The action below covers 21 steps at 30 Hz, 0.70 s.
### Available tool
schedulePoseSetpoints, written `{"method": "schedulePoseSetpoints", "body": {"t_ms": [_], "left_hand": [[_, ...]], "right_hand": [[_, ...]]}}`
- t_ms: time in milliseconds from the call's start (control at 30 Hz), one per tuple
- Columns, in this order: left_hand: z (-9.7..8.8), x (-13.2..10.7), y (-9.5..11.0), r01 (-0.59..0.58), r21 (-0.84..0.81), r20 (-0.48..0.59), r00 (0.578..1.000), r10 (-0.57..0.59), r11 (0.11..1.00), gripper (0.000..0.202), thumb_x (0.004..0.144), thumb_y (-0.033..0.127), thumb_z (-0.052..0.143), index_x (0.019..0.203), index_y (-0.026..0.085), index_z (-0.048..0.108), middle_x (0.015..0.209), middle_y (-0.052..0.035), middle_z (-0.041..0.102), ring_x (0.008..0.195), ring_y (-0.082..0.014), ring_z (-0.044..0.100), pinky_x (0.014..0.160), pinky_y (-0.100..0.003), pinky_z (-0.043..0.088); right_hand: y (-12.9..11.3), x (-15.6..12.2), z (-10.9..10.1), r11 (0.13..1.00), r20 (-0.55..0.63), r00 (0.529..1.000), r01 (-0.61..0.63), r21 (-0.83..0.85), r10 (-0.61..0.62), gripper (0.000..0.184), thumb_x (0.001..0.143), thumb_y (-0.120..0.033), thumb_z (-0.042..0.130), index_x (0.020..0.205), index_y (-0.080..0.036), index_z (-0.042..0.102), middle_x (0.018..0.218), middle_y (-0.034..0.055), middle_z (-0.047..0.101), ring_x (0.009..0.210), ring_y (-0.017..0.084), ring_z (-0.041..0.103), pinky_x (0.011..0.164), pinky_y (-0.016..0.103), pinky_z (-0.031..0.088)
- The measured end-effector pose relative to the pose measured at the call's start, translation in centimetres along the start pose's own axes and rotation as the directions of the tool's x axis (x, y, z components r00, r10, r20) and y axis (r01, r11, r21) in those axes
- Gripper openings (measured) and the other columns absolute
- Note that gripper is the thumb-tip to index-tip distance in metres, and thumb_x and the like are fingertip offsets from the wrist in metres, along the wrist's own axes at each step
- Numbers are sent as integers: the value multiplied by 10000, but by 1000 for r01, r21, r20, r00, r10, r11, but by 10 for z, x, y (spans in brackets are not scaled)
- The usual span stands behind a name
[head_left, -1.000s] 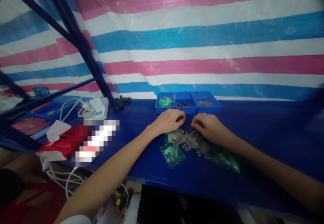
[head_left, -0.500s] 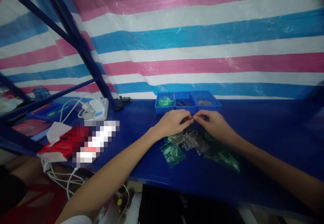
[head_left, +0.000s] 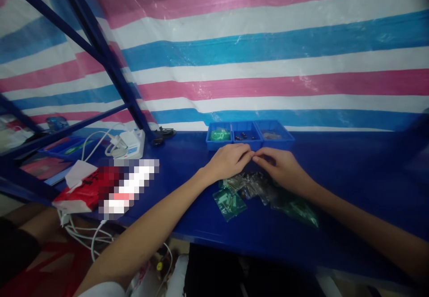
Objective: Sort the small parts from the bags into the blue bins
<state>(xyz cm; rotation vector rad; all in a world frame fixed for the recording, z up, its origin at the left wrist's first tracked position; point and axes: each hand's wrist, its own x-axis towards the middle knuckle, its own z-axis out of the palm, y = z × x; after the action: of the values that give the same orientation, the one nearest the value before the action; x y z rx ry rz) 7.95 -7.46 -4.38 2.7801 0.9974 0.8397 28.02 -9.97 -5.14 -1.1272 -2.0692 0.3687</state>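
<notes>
My left hand (head_left: 231, 160) and my right hand (head_left: 279, 163) meet fingertip to fingertip above the table, just in front of the blue bins. Both are closed in a pinch, and whatever lies between the fingers is hidden or too small to name. Below them is a heap of small clear plastic bags (head_left: 255, 188) with little parts inside. A green-tinted bag of pale slim pieces (head_left: 229, 203) lies at the heap's left, and another greenish bag (head_left: 300, 212) sits at its right, under my right wrist.
Three joined blue bins hold a green bag (head_left: 220, 135), small dark parts (head_left: 244, 136) and thin pale pieces (head_left: 271, 135). Left on the blue table (head_left: 187, 198) are a white power strip (head_left: 134, 145), a red packet (head_left: 83, 189) and cables. A blue frame post (head_left: 124, 82) rises there; another person's arm (head_left: 36, 230) shows lower left.
My fingertips have drawn closer together, and the small light speck between them no longer shows. The bags and bins stay where they were; the view has shifted very slightly.
</notes>
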Motion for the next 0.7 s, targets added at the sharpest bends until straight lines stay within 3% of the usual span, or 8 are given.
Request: {"method": "schedulePoseSetpoints", "body": {"t_ms": [233, 333, 500, 700], "left_hand": [[-1, 1, 2, 1, -7, -16, 1000, -1, 1000, 380, 1073, 321, 335, 839, 174, 595, 765, -23, 622, 699, -145, 577, 642, -296, 400], [-1, 0, 3, 6, -3, -24, 1000, -6, 1000, 339, 1063, 294, 342, 892, 174, 609, 821, -32, 647, 743, -149, 597, 676, -300, 436], [1, -3, 7, 2, 2, -101, 995, -1, 1000, 185, 1009, 263, 457, 1106, 186, 594, 1044, -68, 654, 889, -174, 629, 765, -314, 502], [3, -2, 4, -25, -55, -86, 996, 21, 998, 150, 992, 286, 537, 1093, 189, 590, 1040, -50, 631, 897, -164, 628, 778, -302, 522]], "right_hand": [[-2, 2, -3, 986, 30, 997, -80, 148, 76, 254, 936, -394, 562, 838, -209, 704, 784, 31, 732, 693, 191, 641, 612, 296, 449], [3, 3, -2, 978, 42, 996, -87, 189, 81, 275, 937, -420, 569, 819, -208, 697, 805, 46, 744, 772, 215, 674, 675, 312, 486], [10, 4, 0, 982, 9, 997, -81, 170, 81, 280, 943, -403, 561, 788, -207, 689, 781, 43, 733, 776, 217, 667, 717, 326, 482], [5, 2, -1, 996, -36, 998, -55, 64, 57, 252, 945, -354, 539, 803, -208, 687, 760, 25, 722, 693, 195, 636, 628, 303, 431]]}}
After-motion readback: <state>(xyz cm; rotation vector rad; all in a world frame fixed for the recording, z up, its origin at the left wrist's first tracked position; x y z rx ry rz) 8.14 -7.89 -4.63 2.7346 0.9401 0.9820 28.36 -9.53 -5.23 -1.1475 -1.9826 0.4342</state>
